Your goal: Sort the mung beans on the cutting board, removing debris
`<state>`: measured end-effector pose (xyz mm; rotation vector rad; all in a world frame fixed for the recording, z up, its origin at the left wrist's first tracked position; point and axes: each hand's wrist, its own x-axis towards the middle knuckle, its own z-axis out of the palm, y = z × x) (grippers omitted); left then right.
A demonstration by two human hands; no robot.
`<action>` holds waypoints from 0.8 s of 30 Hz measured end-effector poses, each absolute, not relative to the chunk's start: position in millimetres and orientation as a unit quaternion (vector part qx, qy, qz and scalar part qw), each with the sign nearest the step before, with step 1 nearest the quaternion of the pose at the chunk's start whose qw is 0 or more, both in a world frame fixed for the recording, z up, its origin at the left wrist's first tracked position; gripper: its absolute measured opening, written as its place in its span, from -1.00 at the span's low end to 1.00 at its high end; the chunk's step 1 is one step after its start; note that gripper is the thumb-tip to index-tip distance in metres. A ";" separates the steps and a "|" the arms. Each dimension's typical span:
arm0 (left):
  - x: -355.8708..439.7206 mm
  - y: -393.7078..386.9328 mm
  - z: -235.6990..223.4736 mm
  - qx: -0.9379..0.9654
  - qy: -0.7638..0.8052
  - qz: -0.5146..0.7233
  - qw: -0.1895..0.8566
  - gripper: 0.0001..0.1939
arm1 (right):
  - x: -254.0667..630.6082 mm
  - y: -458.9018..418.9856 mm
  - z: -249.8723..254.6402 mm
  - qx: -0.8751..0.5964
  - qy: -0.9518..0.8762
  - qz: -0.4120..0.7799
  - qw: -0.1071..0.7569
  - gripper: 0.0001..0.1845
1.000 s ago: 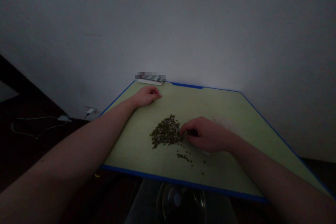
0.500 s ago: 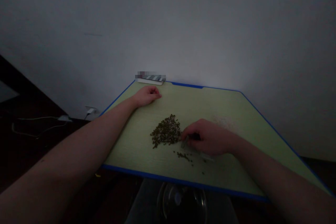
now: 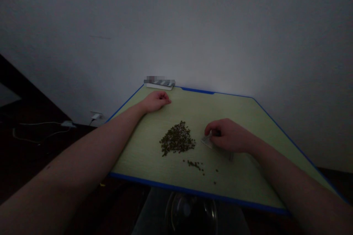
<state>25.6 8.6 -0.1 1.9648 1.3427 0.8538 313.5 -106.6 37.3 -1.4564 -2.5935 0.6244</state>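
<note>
Had a loose, roughly triangular heap of small, round, dark-green beans mixed with paler bits (image 3: 178, 140) on a blue-edged, pale yellow-green tabletop (image 3: 138, 154). Had a short scatter of similar dark beans (image 3: 195, 165) apart from the heap, nearer the body. Pinched a small, see-through, plastic-looking piece (image 3: 207, 141) between thumb and fingers of the bare right hand (image 3: 228, 136), just right of the heap and apart from it. Could not make out its full shape under the palm. Rested the bare left hand (image 3: 156, 101) on the far left of the tabletop with loosely curled fingers; could not tell whether around anything. Had a flat, white-sided, partly pixelated object (image 3: 160, 86) just beyond that hand, a shiny, round, bowl-like vessel (image 3: 187, 211) below the near edge, and a white plug (image 3: 96, 116) at the pale grey wall (image 3: 193, 25).
</note>
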 end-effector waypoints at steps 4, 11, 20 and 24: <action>24.9 9.9 -0.7 0.744 0.506 0.320 0.294 -0.78 | 309.9 -110.8 37.7 -0.464 -0.857 0.218 0.056 -0.75; 27.9 4.8 3.6 0.737 0.513 0.322 0.301 -0.81 | 298.1 -116.2 34.2 -0.465 -0.855 0.218 0.072 -0.72; 27.9 4.4 3.9 0.736 0.506 0.325 0.312 -0.79 | 311.1 -102.3 33.4 -0.518 -0.834 0.168 0.089 -0.76; 27.4 5.4 3.2 0.738 0.505 0.325 0.307 -0.78 | 308.2 -104.8 31.7 -0.495 -0.843 0.184 0.100 -0.77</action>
